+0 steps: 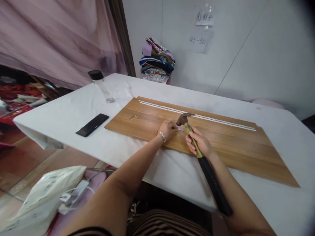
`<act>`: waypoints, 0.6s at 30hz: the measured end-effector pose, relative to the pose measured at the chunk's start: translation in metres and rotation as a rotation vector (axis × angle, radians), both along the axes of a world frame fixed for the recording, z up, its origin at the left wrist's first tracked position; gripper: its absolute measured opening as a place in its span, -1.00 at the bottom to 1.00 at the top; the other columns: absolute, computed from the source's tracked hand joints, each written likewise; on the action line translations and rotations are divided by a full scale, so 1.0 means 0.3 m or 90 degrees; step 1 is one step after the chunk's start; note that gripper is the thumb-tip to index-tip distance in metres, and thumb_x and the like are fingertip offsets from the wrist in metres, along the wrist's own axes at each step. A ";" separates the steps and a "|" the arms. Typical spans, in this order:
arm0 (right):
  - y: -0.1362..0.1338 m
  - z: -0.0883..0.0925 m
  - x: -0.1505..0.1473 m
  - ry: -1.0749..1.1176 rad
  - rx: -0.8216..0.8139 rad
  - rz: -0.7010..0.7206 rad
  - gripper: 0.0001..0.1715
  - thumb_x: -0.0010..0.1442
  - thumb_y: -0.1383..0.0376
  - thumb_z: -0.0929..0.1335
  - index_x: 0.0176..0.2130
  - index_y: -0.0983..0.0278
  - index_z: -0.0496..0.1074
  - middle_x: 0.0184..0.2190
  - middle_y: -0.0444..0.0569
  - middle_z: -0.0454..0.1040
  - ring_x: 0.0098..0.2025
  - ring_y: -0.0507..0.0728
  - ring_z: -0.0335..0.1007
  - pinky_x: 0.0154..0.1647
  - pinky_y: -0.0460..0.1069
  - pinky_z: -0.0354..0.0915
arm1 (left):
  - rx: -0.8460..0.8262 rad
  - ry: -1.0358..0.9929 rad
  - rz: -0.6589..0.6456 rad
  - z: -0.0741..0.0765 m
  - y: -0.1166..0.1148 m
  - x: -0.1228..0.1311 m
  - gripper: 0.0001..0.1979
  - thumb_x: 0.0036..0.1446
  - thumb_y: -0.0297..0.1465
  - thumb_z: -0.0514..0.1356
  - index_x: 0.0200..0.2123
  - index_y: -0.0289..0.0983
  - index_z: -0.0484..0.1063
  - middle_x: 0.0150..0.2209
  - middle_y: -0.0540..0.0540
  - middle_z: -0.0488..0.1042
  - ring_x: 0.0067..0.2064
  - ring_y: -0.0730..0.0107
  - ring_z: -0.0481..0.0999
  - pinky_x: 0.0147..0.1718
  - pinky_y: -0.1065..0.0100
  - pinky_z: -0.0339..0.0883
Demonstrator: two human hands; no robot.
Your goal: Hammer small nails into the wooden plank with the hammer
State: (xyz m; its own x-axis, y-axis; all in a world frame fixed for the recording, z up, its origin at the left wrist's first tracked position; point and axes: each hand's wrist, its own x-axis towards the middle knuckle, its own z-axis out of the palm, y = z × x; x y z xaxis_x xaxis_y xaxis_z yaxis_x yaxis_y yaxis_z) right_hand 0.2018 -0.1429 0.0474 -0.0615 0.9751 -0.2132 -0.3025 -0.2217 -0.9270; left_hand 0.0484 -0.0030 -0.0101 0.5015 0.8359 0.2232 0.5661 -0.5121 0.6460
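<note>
Over at the table [61, 108], the right hand [199, 141] grips a hammer [208, 172] partway up its handle, the head just beside the left hand [168, 130], whose fingers bend low at a board [236, 147]. Nails [133, 116] lie farther left, near a phone [92, 125].

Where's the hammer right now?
In the head view, the hammer is right of centre, gripped in the right hand, with the left hand just left of it over the wooden board.
</note>
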 end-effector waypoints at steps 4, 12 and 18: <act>-0.007 0.010 -0.014 -0.021 -0.009 -0.005 -0.36 0.24 0.08 0.42 0.23 0.11 0.23 -0.54 -0.36 0.29 -0.74 -0.06 0.06 -0.83 -0.16 0.04 | 0.001 -0.006 -0.015 0.006 0.001 0.003 -0.86 0.14 -0.50 0.40 -0.44 -0.19 0.69 -0.23 -0.07 0.67 -0.05 0.22 0.61 0.14 0.19 0.44; -0.005 0.005 -0.020 -0.045 -0.029 -0.023 -0.41 0.24 0.07 0.41 0.18 0.13 0.27 -0.55 -0.36 0.28 -0.75 -0.05 0.06 -0.84 -0.15 0.03 | -0.002 -0.008 0.009 0.006 -0.002 0.005 -0.86 0.12 -0.46 0.43 -0.48 -0.19 0.65 -0.26 -0.05 0.65 -0.09 0.26 0.60 0.07 0.25 0.45; -0.010 0.013 -0.022 -0.053 -0.032 -0.019 -0.38 0.25 0.07 0.40 0.23 0.13 0.26 -0.55 -0.36 0.28 -0.75 -0.05 0.06 -0.83 -0.15 0.03 | -0.002 -0.021 0.006 0.006 0.001 0.006 -0.84 0.08 -0.45 0.45 -0.52 -0.19 0.63 -0.29 -0.04 0.66 -0.09 0.24 0.62 0.09 0.21 0.46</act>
